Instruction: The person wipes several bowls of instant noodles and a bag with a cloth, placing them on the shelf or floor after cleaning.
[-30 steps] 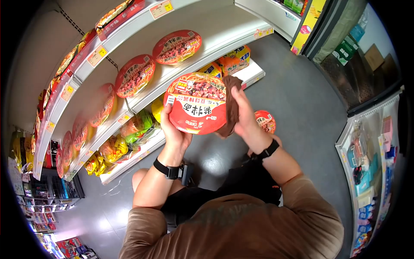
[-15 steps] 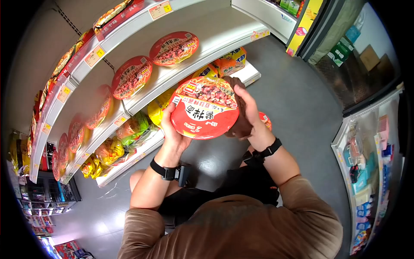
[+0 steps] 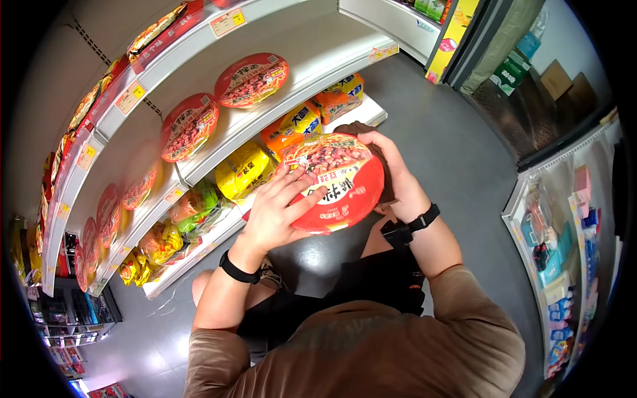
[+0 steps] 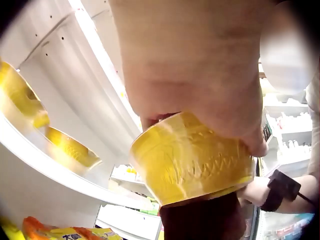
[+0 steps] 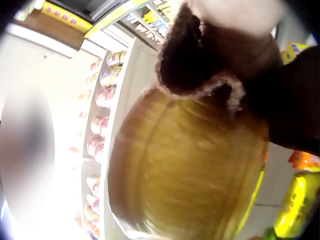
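Observation:
A round instant noodle bowl (image 3: pixel 361 192), with a red lid and yellow sides (image 4: pixel 200 157), is held up between the two hands, its lid toward the head camera. My left hand (image 3: pixel 272 209) rests on the lid's left part, fingers spread almost straight across the printing and the thumb along the near rim. At the other side, my right hand (image 3: pixel 401 179) grips a brown cloth (image 3: pixel 385 156) against the bowl, thumb by the far edge. In the right wrist view the cloth (image 5: pixel 220 60) bunches against the yellow wall.
Similar red-lidded bowls (image 3: pixel 252 79) stand tilted on the white shelf (image 3: pixel 318 53) ahead. Bagged noodles (image 3: pixel 245 171) fill the lower shelf. A display rack (image 3: pixel 531 225) with small goods is at the right. Grey floor (image 3: pixel 451 132) lies between.
My left hand has shifted from the bowl's side onto its lid. The bowl has moved right and slightly nearer. My right hand keeps the cloth against it.

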Demonstrator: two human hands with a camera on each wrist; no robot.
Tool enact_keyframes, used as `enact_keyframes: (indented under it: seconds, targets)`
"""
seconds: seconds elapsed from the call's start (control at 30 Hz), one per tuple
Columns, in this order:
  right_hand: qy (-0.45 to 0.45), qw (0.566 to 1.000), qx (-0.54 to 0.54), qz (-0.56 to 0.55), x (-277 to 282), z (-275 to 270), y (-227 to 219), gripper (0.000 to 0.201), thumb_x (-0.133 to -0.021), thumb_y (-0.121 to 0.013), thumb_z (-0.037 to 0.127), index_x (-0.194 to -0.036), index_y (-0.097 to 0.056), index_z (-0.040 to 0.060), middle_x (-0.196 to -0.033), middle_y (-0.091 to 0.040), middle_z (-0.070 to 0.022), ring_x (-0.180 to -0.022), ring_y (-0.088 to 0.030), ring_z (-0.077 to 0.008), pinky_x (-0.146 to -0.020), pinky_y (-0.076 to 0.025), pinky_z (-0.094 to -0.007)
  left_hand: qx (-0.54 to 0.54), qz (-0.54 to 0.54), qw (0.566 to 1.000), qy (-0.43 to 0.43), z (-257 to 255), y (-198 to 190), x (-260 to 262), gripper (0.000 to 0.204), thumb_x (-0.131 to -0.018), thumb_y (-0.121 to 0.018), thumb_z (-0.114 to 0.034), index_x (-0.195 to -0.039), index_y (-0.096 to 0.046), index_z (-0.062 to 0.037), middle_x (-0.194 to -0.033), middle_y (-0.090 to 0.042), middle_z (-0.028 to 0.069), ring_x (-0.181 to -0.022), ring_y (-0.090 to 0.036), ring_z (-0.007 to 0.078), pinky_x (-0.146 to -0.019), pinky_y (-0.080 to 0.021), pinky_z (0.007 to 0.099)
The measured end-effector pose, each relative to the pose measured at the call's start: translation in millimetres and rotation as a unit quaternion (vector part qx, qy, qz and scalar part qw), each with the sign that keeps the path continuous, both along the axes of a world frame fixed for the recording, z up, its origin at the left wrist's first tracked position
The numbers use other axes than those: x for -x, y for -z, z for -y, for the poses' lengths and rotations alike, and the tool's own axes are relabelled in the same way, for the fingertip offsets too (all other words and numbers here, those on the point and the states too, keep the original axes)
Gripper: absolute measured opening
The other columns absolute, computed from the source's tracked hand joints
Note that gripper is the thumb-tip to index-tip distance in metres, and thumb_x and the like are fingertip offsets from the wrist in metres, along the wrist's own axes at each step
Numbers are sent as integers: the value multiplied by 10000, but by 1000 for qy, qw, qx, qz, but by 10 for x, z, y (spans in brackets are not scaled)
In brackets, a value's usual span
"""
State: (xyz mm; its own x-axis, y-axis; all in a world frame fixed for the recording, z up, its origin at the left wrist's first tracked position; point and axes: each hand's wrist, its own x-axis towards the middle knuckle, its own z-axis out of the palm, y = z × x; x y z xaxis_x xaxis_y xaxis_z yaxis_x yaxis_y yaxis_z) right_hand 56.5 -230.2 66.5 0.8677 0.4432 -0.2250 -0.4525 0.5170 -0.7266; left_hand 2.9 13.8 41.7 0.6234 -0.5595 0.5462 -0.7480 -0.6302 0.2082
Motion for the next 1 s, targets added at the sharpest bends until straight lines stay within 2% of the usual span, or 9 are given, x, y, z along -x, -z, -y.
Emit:
enact_keyframes:
  seconds: [0.07,0.13,0.27,0.43,0.53,0.67,0.8,0.87,1.0]
  targets:
    - [-38,988,-38,-147,-97,-44,-29,510,-981,-524,402,-1329,-528,29,-1253,-631,-161,-1114,-624,-261,-980,-493,-386,61,-10,998,-18,32,132,11,735,-613,-875,-518,-1197,-694,-111,-1163,-672,121,-1106,-659,310,-978,-529,456]
    - [94,993,-63,-26,-85,-242,266,540,-1016,-484,436,-1348,-513,11,-1267,-614,-146,-1160,-587,-246,-1015,-453,-370,158,-23,987,-12,3,238,-80,663,-665,-876,-462,-1133,-704,-26,-1078,-713,156,-951,-713,305,-845,-583,380]
    - [210,870,316,314,139,-400,484,635,-1051,-388,482,-1357,-471,-69,-1334,-577,-217,-1256,-542,-299,-1029,-414,-389,208,-67,973,-74,64,258,-10,613,-744,-838,-456,-1097,-709,29,-950,-742,178,-765,-734,285,-721,-586,351]
    - [74,979,184,53,-246,-286,260,758,-1025,-284,617,-1271,-556,-45,-1185,-617,-306,-1155,-596,-405,-977,-458,-450,165,-66,978,-105,202,377,157,478,-860,-760,-384,-1095,-711,30,-834,-732,167,-698,-721,291,-650,-576,359]
    - [66,875,447,175,-120,-309,321,734,-1028,-274,603,-1245,-567,-34,-1164,-591,-349,-1134,-575,-463,-961,-456,-486,171,-58,973,-146,262,388,120,418,-887,-737,-358,-1087,-716,9,-782,-718,168,-644,-700,302,-607,-567,370]
    - [214,700,496,467,154,-535,540,576,-1032,-374,502,-1134,-588,-24,-1087,-545,-308,-1040,-539,-488,-911,-453,-527,171,-65,967,-179,276,429,95,378,-901,-720,-343,-1080,-724,-10,-707,-691,164,-586,-674,302,-566,-552,384]
    - [81,938,311,127,-439,-357,752,907,-1009,-210,678,-1196,-594,-121,-1142,-644,-314,-1171,-599,-379,-998,-446,-419,119,-67,978,-160,260,345,177,375,-897,-706,-349,-1053,-733,-9,-613,-646,149,-535,-650,303,-539,-527,400]
    - [52,954,270,120,-506,-307,727,961,-992,-192,716,-1233,-571,-134,-1201,-641,-298,-1207,-592,-339,-1012,-439,-394,136,-45,978,-150,317,361,196,408,-934,-655,-380,-1077,-722,-3,-633,-652,155,-554,-656,314,-549,-532,402]
    - [104,806,508,287,72,-441,267,767,-1024,-291,581,-1188,-586,-108,-1037,-618,-344,-1053,-594,-464,-927,-466,-493,132,-46,976,-167,260,433,129,500,-988,-555,-456,-1114,-703,4,-660,-661,160,-553,-654,327,-541,-529,409]
